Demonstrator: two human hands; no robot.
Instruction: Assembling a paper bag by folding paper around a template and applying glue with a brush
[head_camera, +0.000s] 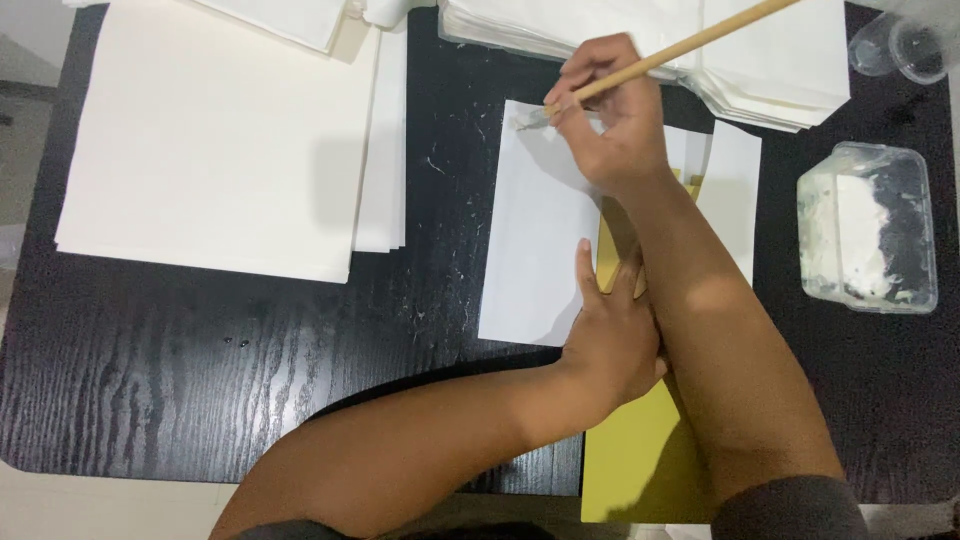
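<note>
- The right hand (612, 125) has its fingers pinched narrow around a slim, pale wooden brush handle (672, 52), which slants away up and to the right of the knuckles.
- The brush tip (528, 121) sits just left of those fingertips, touching the top edge of a white rectangular sheet of paper (535, 240).
- The left hand (610, 335) lies flat, fingers stretched out and holding nothing, pressing down on that white sheet and on a yellow strip of card (640, 455) that runs beneath the palm and back toward the person.
- Beyond the right fingers lies a stack of white paper sheets (770, 75).
- Right of both hands, well apart, stands a clear plastic tub of white paste (868, 230); a clear plastic cup (900, 42) stands beyond it.
- Far left of the fingers lies a large white paper pile (220, 140) on the black wood-grain table (200, 370).
</note>
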